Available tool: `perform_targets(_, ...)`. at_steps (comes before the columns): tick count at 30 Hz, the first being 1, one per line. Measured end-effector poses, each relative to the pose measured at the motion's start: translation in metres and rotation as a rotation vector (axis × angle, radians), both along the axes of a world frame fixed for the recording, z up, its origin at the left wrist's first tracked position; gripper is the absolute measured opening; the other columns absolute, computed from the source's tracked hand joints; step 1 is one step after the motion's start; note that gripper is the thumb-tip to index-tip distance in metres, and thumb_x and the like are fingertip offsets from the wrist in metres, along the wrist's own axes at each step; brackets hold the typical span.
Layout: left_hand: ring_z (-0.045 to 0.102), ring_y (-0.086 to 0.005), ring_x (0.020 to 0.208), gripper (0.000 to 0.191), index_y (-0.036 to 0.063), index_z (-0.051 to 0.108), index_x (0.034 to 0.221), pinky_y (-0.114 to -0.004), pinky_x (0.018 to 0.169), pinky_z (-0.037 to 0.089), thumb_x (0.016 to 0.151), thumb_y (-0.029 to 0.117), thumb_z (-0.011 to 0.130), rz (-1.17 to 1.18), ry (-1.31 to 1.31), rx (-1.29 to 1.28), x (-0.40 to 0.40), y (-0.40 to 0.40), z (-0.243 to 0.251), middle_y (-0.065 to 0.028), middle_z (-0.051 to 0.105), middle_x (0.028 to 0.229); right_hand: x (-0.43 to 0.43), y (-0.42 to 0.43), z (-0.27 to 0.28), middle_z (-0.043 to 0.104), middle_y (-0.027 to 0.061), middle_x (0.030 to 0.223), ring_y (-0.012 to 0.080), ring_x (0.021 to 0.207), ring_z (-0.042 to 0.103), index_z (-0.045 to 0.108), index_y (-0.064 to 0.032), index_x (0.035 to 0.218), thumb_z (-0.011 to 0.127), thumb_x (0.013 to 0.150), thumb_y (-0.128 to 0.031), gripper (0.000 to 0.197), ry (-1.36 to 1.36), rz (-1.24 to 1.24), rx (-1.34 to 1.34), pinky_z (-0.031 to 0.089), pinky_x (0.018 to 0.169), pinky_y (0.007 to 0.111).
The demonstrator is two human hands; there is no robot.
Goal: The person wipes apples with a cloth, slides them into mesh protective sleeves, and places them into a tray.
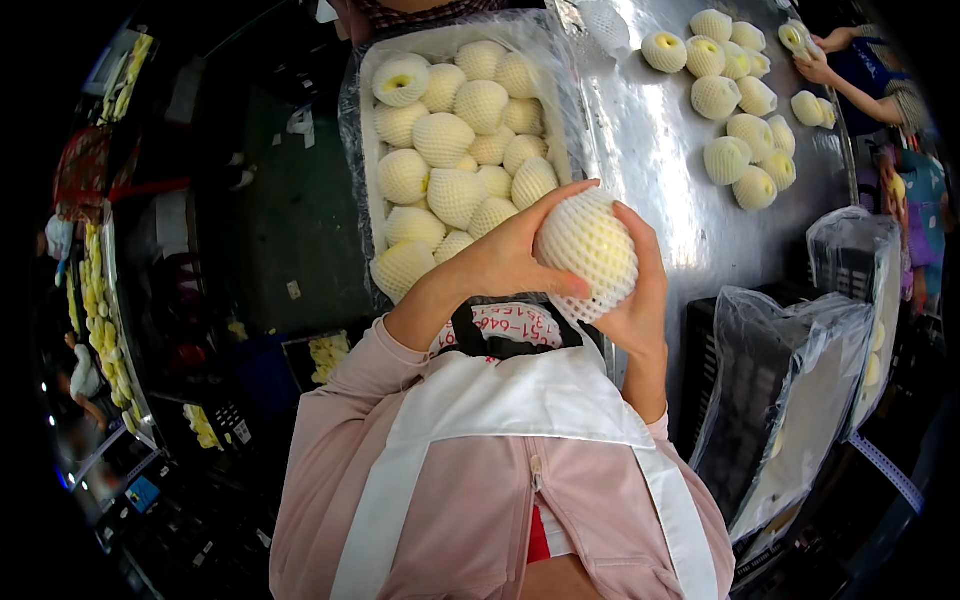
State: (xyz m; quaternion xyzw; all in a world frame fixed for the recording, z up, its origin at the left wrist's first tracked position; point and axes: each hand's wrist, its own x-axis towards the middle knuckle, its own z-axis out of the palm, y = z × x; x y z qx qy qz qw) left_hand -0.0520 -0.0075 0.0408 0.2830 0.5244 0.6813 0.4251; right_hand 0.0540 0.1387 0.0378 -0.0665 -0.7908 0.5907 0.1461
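Between my two hands is a round pale-yellow fruit in a white foam net sleeve. My left hand grips it from the left, with the thumb across its lower front. Around its right side and underneath curls my right hand. The net hangs loose past the fruit's lower end. Just beyond my left forearm stands a plastic-lined crate, filled with several net-sleeved fruits. The held fruit is over the crate's near right corner and the metal table's edge.
On the shiny metal table lie several more sleeved fruits. An empty-looking foam net is at its far edge. Another person's hands hold a fruit at the upper right. Lined crates stand to my right.
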Motion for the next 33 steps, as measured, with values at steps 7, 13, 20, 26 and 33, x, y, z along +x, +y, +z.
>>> perform_targets(7,0.046,-0.026,0.117,0.083,0.0058,0.027,0.136,-0.043,0.095,0.041,0.074,0.046,0.066,0.068,-0.786,0.271,0.012,-0.005,-0.055,-0.0149,0.044,0.127,-0.007,-0.008,0.021,0.053,0.0074,0.104,0.0124,0.082,0.055,0.051,-0.0035,0.118,0.078,0.061,-0.012,0.064,-0.039,-0.102,0.037,0.045,0.066,0.025)
perform_targets(13,0.058,-0.028,0.099,0.079,0.0077,0.041,0.126,-0.047,0.069,0.054,0.077,0.07,0.041,0.076,-1.215,0.344,0.013,-0.002,-0.056,-0.0137,0.054,0.115,-0.008,-0.003,-0.002,0.052,0.0022,0.084,0.0029,0.06,0.049,0.063,0.0003,0.097,0.068,0.075,-0.005,0.023,-0.028,-0.242,-0.213,0.038,0.048,0.016)
perform_targets(20,0.056,-0.0256,0.1,0.077,0.0104,0.042,0.126,-0.043,0.076,0.052,0.077,0.07,0.04,0.126,-1.133,0.246,0.016,0.001,-0.05,-0.0118,0.053,0.117,-0.015,-0.001,0.014,0.054,0.0093,0.097,0.0165,0.087,0.054,0.054,-0.0018,0.111,0.075,0.069,-0.014,0.048,0.014,-0.141,0.097,0.045,0.07,0.025)
perform_targets(26,0.047,-0.0197,0.109,0.076,0.0148,0.027,0.134,-0.042,0.086,0.044,0.082,0.07,0.025,0.062,-0.573,-0.199,0.015,0.012,-0.041,-0.0084,0.043,0.126,-0.02,0.002,-0.025,0.052,0.0143,0.112,0.0248,0.101,0.055,0.043,-0.0018,0.121,0.067,0.076,-0.019,0.054,0.002,-0.072,0.031,0.045,0.085,0.033)
perform_targets(33,0.035,-0.0296,0.118,0.072,0.0119,0.027,0.134,-0.038,0.081,0.047,0.085,0.066,0.026,0.285,0.029,-0.168,0.027,0.03,-0.051,-0.0159,0.02,0.133,-0.011,0.011,-0.044,0.059,0.0138,0.096,0.0218,0.086,0.06,0.044,0.0026,0.118,0.027,0.092,-0.048,0.06,-0.372,-0.119,-0.888,0.048,0.079,0.033)
